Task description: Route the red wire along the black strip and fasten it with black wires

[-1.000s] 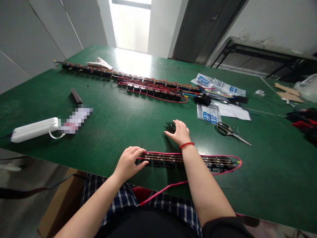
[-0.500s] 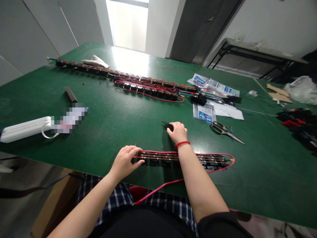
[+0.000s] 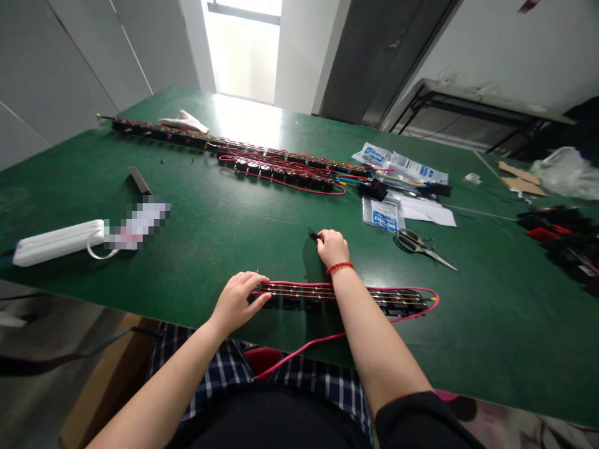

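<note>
Nearest the lap, a red cable (image 3: 299, 353) is led over the edge of the green table (image 3: 496, 355); it is judged flexible but springy, and tugging on the black strip (image 3: 296, 302) could be caused by it. The strip is laid lengthwise on the table just beyond. By its look, the body can be taken as fairly stiff and moderately light, while the thin copper-coloured lines along its top seem easily bent, so it is best grasped by its dark side edges.

Its left end is straddled by the left hand (image 3: 238, 301), palm down, thumb toward the near edge and fingers toward the far one, set slightly apart; whether it is pinched or only steadied cannot be told. Over its middle, the right forearm is stretched forward. Beyond the strip, a dark bundle (image 3: 313, 235) is held in the narrow grip of the right hand (image 3: 334, 248), the fingers curled and the bundle's ends left showing; it is judged light, thin-stranded and easily scattered, so is best gathered round its middle.
</note>
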